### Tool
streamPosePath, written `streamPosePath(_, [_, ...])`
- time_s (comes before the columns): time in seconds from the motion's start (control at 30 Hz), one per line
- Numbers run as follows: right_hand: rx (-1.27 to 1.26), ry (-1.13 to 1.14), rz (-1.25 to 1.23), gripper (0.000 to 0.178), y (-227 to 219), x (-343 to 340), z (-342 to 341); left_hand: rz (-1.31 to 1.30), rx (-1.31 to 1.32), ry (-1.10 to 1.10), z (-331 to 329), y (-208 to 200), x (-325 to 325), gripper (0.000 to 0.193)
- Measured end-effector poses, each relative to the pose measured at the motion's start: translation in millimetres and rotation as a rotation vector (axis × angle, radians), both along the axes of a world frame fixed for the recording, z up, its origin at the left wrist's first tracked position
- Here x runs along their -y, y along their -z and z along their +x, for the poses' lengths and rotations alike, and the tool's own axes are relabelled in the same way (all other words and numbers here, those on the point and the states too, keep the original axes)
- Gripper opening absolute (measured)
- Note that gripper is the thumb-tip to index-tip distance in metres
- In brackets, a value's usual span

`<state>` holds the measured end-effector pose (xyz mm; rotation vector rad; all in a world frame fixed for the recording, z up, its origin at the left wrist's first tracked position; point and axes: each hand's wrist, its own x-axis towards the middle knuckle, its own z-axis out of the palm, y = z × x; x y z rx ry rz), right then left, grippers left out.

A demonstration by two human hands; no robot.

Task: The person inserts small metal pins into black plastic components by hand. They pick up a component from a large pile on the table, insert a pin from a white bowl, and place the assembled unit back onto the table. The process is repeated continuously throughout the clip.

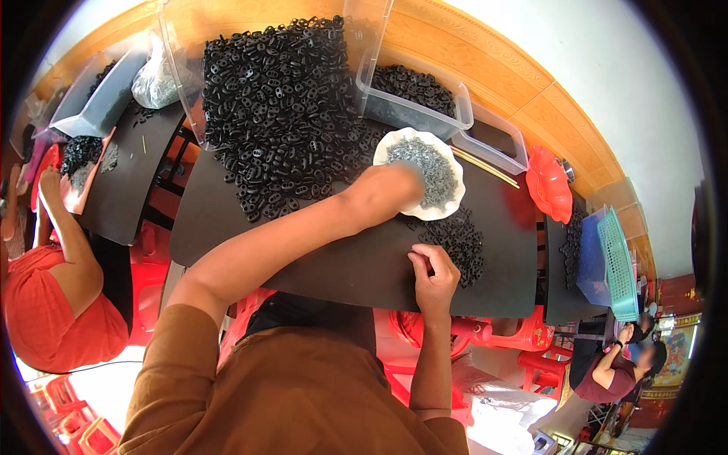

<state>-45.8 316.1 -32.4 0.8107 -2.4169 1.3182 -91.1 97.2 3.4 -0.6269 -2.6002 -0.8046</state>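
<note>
My left hand (385,196) reaches across to the near left edge of a white bowl (384,144) with a scalloped rim. The bowl holds many small grey, see-through pieces (432,171); this hand's fingers are smeared, so its grip does not show. My right hand (435,279) is closed at the table's near side, thumb and forefinger drawn together; anything between them is too small to make out. Beside it lies a pile of small black pieces (461,246). A big heap of black plastic pieces with two holes (280,114) spreads out to the left.
Clear plastic bins (464,114) stand behind the bowl, with chopsticks (485,165) close by. Right of the dark table (349,265) are a red scalloped bowl (549,184) and a green basket (618,262). A person in red (61,303) sits left; another person (618,371) is at right.
</note>
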Motion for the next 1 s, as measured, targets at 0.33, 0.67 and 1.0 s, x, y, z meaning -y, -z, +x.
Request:
streamPosePath(0.33, [0.044,0.070,-0.161,0.013,0.5,-6.6,-4.7,-0.022,-0.015,0.042,-41.7,30.7,-18.3,0.005])
streamPosePath(0.67, [0.101,0.044,-0.143,0.014,-1.8,-1.5,-2.8,0.334,0.158,0.015,-28.6,10.1,2.1,0.007])
streamPosePath(1.0, [0.494,-0.168,-0.478,0.011,7.5,31.7,13.7,1.133,0.736,0.156,71.7,25.9,18.3,0.015])
